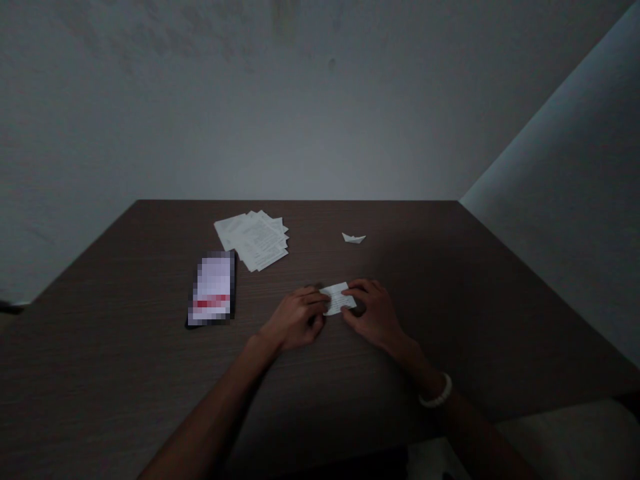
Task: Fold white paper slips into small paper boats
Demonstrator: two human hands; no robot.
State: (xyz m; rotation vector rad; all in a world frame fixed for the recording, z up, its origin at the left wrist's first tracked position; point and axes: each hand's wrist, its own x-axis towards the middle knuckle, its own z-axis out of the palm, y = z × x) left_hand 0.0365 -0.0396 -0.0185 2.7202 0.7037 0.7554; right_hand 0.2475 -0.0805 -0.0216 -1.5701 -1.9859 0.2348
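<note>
A small piece of printed paper [339, 299] lies on the table between my two hands. My left hand [300, 317] has its curled fingers on the paper's left edge, fingertips over it. At the right edge, my right hand [373, 312] pinches the paper with thumb and fingers, a gap showing inside the curve of the hand. Whether the paper is folded in layers I cannot tell. Beyond it sits a small white folded paper boat [354, 238], apart from both hands.
A fanned pile of printed sheets [255, 240] lies at the back left of the brown table [150, 387]. Nearer, left of my left hand, is a phone [213, 290] with its screen pixelated. A wall [310, 133] rises behind the table's far edge, another at the right.
</note>
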